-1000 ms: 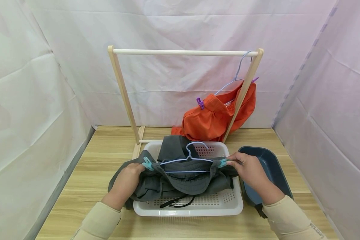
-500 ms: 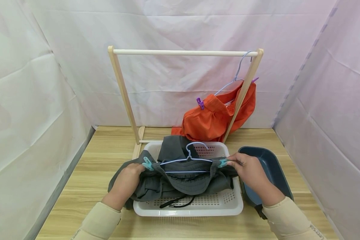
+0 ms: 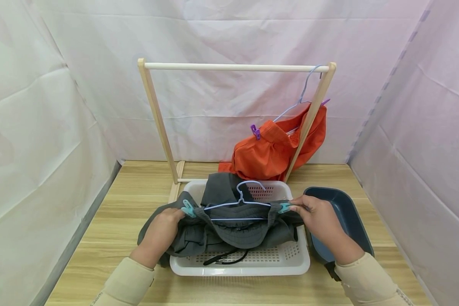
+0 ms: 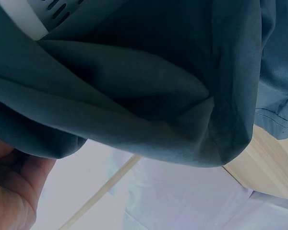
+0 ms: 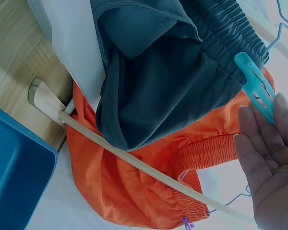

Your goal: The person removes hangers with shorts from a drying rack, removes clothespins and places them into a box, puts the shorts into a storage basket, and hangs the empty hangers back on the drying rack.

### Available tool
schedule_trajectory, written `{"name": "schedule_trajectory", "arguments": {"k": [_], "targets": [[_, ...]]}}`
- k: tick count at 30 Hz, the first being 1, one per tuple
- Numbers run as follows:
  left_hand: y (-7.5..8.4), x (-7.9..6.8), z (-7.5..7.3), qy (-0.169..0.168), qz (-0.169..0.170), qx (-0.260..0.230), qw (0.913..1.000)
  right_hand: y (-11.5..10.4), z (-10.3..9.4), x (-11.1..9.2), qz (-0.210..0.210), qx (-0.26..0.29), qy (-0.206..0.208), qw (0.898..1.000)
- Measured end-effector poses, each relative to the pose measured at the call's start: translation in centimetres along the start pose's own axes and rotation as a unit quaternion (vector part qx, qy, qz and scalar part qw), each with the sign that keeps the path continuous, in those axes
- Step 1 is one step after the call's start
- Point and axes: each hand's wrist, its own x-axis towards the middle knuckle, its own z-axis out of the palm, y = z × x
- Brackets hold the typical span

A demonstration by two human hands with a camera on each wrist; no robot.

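Observation:
Dark grey pants (image 3: 239, 238) with a gathered waistband and black drawstring lie across a white basket (image 3: 241, 270). A pale blue hanger (image 3: 242, 200) sits at their waist, its hook pointing away. One teal clothespin (image 3: 188, 208) is on the left of the waistband, another clothespin (image 3: 284, 208) on the right. My left hand (image 3: 162, 227) grips the pants beside the left clothespin; its fingertips are hidden by cloth. With thumb and fingers, my right hand (image 3: 321, 216) pinches the right clothespin, seen close up in the right wrist view on the gathered waistband (image 5: 233, 43).
Behind the basket stands a wooden rack (image 3: 229, 66). Orange shorts (image 3: 267, 148) hang at its right end on a blue hanger (image 3: 300, 100) with purple clothespins (image 3: 255, 132). A dark blue tray (image 3: 353, 221) lies to the right, under my right forearm. White cloth walls surround the table.

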Motion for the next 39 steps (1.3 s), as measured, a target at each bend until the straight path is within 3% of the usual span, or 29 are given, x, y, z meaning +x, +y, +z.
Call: {"name": "schedule_trajectory", "arguments": {"k": [10,26,33,39], "targets": [[0.0,0.0,-0.1,-0.002,-0.001,-0.003,1.0,-0.1,-0.3,0.0,0.001,-0.002,0.004,1.0],[0.2,0.1,-0.1,-0.006,0.001,0.006,1.0,-0.8,-1.1,-0.1,-0.064,-0.074,0.012,0.995],[0.3,0.1,-0.1,-0.008,0.001,0.002,1.0,-1.6,-1.8,-0.1,-0.069,-0.084,0.011,0.994],[0.2,0.0,-0.1,-0.011,0.001,-0.002,0.9999,-2.1,-2.9,0.2,-0.085,-0.076,0.037,0.993]]}}
